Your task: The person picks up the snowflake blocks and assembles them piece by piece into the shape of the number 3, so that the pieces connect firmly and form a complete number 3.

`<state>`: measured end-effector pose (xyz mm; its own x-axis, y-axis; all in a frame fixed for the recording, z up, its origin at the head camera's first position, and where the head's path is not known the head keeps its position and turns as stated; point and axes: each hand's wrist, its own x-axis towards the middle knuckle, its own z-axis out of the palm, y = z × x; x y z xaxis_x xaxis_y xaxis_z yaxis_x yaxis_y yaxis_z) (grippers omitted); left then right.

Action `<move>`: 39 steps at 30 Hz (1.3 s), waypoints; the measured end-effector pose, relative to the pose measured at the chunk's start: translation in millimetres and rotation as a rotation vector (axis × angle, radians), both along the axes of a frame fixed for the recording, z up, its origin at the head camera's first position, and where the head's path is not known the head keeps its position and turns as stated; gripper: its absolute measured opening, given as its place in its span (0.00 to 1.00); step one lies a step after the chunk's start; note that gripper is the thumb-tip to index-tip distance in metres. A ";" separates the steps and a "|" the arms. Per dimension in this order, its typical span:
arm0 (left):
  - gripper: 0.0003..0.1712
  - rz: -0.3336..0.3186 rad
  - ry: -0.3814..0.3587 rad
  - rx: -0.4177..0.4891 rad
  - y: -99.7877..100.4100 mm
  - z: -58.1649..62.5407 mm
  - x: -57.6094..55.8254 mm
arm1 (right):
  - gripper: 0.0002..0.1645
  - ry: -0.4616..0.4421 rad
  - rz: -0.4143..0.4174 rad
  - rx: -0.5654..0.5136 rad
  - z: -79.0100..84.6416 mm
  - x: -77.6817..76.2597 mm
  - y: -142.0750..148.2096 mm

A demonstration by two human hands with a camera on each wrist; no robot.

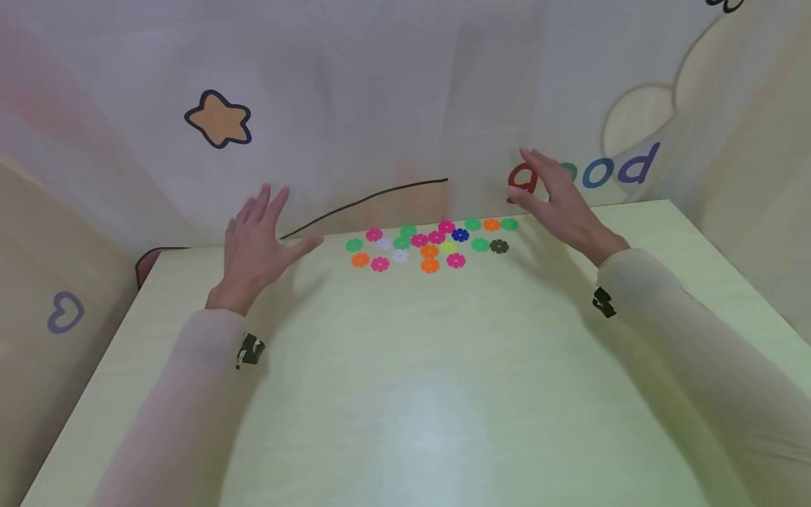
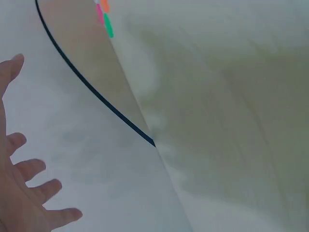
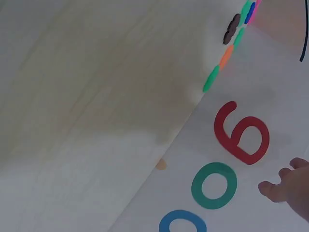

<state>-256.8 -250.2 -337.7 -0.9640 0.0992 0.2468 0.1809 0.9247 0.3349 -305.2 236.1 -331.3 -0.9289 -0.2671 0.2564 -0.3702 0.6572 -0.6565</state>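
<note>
Several flat, notched plastic discs lie along the far edge of the table in pink, orange, green, white, yellow, blue and dark brown, among them a blue disc (image 1: 460, 235) and a dark brown disc (image 1: 499, 246). To their left my left hand (image 1: 256, 243) hovers over the table with fingers spread and thumb pointing right, holding nothing. On the other side my right hand (image 1: 564, 204) is raised, its fingers extended and thumb apart, also holding nothing. Both wrist views show fingers in front of the curtain, with some discs at the top; the dark brown disc (image 3: 231, 29) appears in the right one.
A pale wood-grain table (image 1: 418, 380) spreads toward me. Behind it hangs a light curtain (image 1: 367, 91) printed with an orange star (image 1: 219, 120) and coloured letters (image 1: 598, 173). The curtain also runs along both sides.
</note>
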 end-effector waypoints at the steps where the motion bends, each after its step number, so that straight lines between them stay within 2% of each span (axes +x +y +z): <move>1: 0.59 -0.004 0.000 0.025 1.2 1.0 -1.0 | 0.48 -0.030 -0.012 -0.026 1.9 0.3 -4.5; 7: 0.50 -0.026 -0.034 0.224 8.4 3.1 -5.3 | 0.46 -0.086 -0.028 -0.146 5.8 -1.9 -32.2; 12: 0.45 -0.031 -0.078 0.407 14.9 -1.1 -6.8 | 0.43 -0.103 0.041 -0.214 5.3 -5.4 -50.4; 16: 0.43 -0.044 -0.116 0.511 22.3 -7.2 -8.0 | 0.40 -0.145 0.118 -0.211 6.1 -10.1 -64.7; 22: 0.38 -0.103 -0.162 0.551 34.7 -16.1 -10.9 | 0.34 -0.191 0.245 -0.162 2.0 -15.2 -86.0; 25: 0.36 -0.112 -0.196 0.573 40.2 -19.2 -11.8 | 0.33 -0.200 0.295 -0.125 -0.1 -15.2 -96.8; 30: 0.34 -0.121 -0.247 0.579 47.9 -25.5 -11.8 | 0.33 -0.218 0.351 -0.055 -5.2 -15.6 -113.0; 39: 0.30 -0.184 -0.286 0.596 59.3 -38.5 -14.9 | 0.24 -0.239 0.417 -0.044 -18.7 -19.7 -138.0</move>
<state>-271.6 -190.9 -376.2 -0.9799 0.1937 0.0485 0.1461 0.5301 0.8353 -324.9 98.1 -350.0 -0.7794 -0.6228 0.0683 -0.4318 0.4550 -0.7788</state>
